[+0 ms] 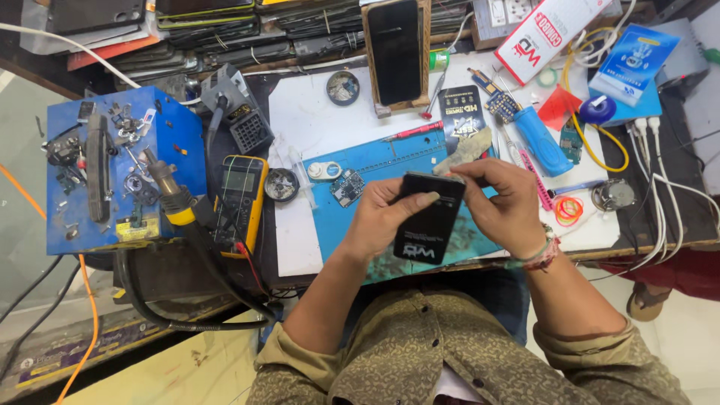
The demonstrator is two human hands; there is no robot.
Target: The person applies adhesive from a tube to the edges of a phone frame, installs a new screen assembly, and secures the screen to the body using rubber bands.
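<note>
Cluttered repair bench, blue mat [390,161], black packet [429,217] pinched between left hand [382,221] and right hand [504,206]

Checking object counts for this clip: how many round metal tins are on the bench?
3: one round tin left of the upright phone, one beside the yellow multimeter, one near the orange rubber bands. Clutter may hide more.

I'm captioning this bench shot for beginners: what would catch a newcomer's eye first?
Both hands meet at the centre: the left hand and right hand hold a flat black packet above the blue work mat. At far left stands a cluttered blue box, with a yellow multimeter beside it.
</note>
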